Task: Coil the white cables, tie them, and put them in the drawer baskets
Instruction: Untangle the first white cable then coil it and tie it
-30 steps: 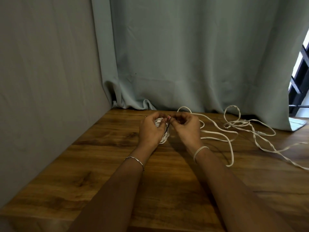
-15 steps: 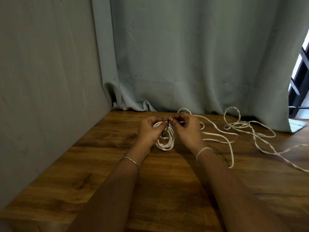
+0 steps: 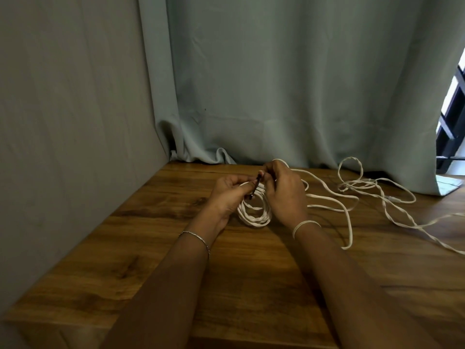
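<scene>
A coiled white cable (image 3: pixel 254 214) hangs between my hands just above the wooden table (image 3: pixel 156 248). My left hand (image 3: pixel 229 195) grips the coil's top left and pinches the lower end of a thin dark tie (image 3: pixel 255 188). The upper end of that tie is pinched by my right hand (image 3: pixel 284 195), which is on the coil's right side. Loose white cable (image 3: pixel 352 195) trails in loops across the table to the right. No drawer or basket is in view.
A grey wall (image 3: pixel 63 147) borders the table on the left. A grey-green curtain (image 3: pixel 289 84) hangs along the back edge. A dark window frame (image 3: pixel 453 117) shows at the far right. The table's front edge runs near the bottom of the view.
My hands have lifted and parted a little, so the coil now shows between them. The dark tie has come into view, stretched between my fingertips.
</scene>
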Motion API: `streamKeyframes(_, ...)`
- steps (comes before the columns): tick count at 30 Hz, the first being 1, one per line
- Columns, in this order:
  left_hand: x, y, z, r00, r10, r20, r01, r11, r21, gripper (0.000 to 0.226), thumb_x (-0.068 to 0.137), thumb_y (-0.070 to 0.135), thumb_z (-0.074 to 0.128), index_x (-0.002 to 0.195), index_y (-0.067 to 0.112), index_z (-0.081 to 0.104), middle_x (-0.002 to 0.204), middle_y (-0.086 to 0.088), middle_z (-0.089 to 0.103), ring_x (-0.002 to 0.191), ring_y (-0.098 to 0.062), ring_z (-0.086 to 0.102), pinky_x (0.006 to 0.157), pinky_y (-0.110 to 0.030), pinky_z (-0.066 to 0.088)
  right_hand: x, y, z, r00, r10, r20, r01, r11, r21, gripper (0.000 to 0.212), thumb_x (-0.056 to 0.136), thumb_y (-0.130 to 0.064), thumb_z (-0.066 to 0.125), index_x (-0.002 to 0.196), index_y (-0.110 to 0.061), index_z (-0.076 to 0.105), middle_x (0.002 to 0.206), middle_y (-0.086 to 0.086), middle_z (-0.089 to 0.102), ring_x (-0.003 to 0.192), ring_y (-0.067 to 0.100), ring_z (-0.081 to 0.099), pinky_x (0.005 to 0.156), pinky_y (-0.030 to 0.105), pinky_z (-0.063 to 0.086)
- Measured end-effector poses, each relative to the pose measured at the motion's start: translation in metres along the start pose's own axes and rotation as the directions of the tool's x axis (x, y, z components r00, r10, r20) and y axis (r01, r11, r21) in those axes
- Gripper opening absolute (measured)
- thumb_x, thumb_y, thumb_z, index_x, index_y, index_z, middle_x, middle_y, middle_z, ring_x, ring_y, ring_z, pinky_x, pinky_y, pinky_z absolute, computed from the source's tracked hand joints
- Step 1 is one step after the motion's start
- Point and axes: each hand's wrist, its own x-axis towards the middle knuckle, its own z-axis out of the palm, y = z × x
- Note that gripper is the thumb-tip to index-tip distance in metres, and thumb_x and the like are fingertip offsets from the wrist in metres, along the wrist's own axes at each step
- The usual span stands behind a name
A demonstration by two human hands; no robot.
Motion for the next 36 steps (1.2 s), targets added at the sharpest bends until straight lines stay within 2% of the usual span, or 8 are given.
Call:
streamKeyframes(8, 0.0014, -0.0017, -0.0014, 0.999, -0.031, 0.032, 0.030, 0.999, 0.025, 0.010, 0.089, -0.001, 0.061, 0.093, 0.003, 0.069, 0.091, -0.013, 0.069, 0.080, -0.019, 0.064, 0.057, -0.018, 0.054, 0.0047, -0.0007, 0.0002, 0.998, 0.020, -0.051, -0.015, 0.996, 0.082, 0.006, 0.092, -0.007, 0.056, 0.091, -0.012, 0.060, 0.091, -0.003, 0.054, 0.086, 0.014, 0.053, 0.073, 0.027, 0.043)
streamKeyframes(14, -0.0040, -0.0029, 0.0011, 0.996, -0.027, 0.086, 0.025, 0.999, 0.024, 0.020, 0.091, -0.001, 0.058, 0.110, 0.003, 0.062, 0.087, -0.008, 0.067, 0.072, -0.012, 0.064, 0.056, -0.019, 0.052, 0.0060, 0.0052, -0.0006, 0.979, 0.158, 0.129, -0.183, 0.960, 0.211, 0.007, 0.094, -0.013, 0.057, 0.092, -0.018, 0.061, 0.083, -0.006, 0.061, 0.078, 0.007, 0.057, 0.067, 0.020, 0.043)
streamKeyframes(18, -0.0036, -0.0033, 0.0010, 0.998, -0.027, 0.051, 0.024, 0.998, 0.051, 0.026, 0.088, -0.009, 0.056, 0.108, 0.006, 0.063, 0.086, -0.006, 0.067, 0.071, -0.011, 0.063, 0.056, -0.020, 0.053, 0.0066, 0.0060, 0.0018, 0.960, 0.185, 0.211, -0.230, 0.949, 0.214, 0.008, 0.093, -0.012, 0.059, 0.098, -0.013, 0.065, 0.090, -0.001, 0.065, 0.084, 0.012, 0.061, 0.072, 0.021, 0.048)
streamKeyframes(23, 0.0000, -0.0067, 0.0002, 1.000, -0.024, -0.013, 0.025, 0.997, 0.076, 0.017, 0.089, -0.001, 0.061, 0.106, -0.001, 0.064, 0.083, -0.007, 0.068, 0.066, -0.010, 0.062, 0.053, -0.018, 0.051, 0.0058, 0.0066, 0.0061, 0.965, 0.148, 0.219, -0.181, 0.974, 0.137, 0.008, 0.091, -0.012, 0.060, 0.098, -0.014, 0.064, 0.089, 0.000, 0.065, 0.081, 0.014, 0.061, 0.071, 0.028, 0.050)
streamKeyframes(28, 0.0037, -0.0097, -0.0009, 0.999, -0.010, -0.046, 0.015, 0.995, 0.095, 0.013, 0.090, 0.002, 0.062, 0.102, -0.001, 0.066, 0.085, -0.009, 0.069, 0.070, -0.013, 0.063, 0.053, -0.018, 0.051, 0.0064, 0.0058, 0.0036, 0.955, 0.156, 0.254, -0.206, 0.961, 0.185, 0.009, 0.088, -0.009, 0.063, 0.096, -0.013, 0.065, 0.088, 0.001, 0.066, 0.081, 0.015, 0.063, 0.071, 0.027, 0.052)
streamKeyframes(30, 0.0041, -0.0103, -0.0008, 0.999, -0.005, -0.050, 0.011, 0.994, 0.109, 0.012, 0.090, 0.003, 0.063, 0.100, -0.001, 0.067, 0.083, -0.009, 0.069, 0.068, -0.013, 0.063, 0.052, -0.018, 0.050, 0.0067, 0.0045, 0.0021, 0.969, 0.117, 0.217, -0.160, 0.969, 0.188, 0.007, 0.087, -0.008, 0.063, 0.094, -0.010, 0.065, 0.095, 0.002, 0.063, 0.082, 0.015, 0.062, 0.072, 0.027, 0.053)
streamKeyframes(33, 0.0034, -0.0091, -0.0010, 0.998, -0.017, -0.066, 0.024, 0.995, 0.100, 0.012, 0.089, 0.006, 0.064, 0.098, -0.001, 0.069, 0.082, -0.010, 0.069, 0.065, -0.014, 0.060, 0.051, -0.018, 0.049, 0.0065, 0.0024, 0.0006, 0.990, 0.038, 0.132, -0.060, 0.983, 0.171, 0.006, 0.088, -0.002, 0.060, 0.090, -0.009, 0.059, 0.095, 0.002, 0.053, 0.083, 0.014, 0.053, 0.067, 0.020, 0.044)
streamKeyframes(36, 0.0030, -0.0078, -0.0016, 0.998, -0.029, -0.053, 0.033, 0.997, 0.075, 0.014, 0.090, 0.005, 0.062, 0.101, -0.003, 0.068, 0.086, -0.013, 0.068, 0.067, -0.016, 0.060, 0.052, -0.017, 0.050, 0.0039, 0.0006, 0.0010, 0.992, 0.040, 0.122, -0.061, 0.983, 0.173, 0.007, 0.092, -0.003, 0.056, 0.092, -0.010, 0.054, 0.088, -0.001, 0.054, 0.081, 0.015, 0.054, 0.067, 0.027, 0.043)
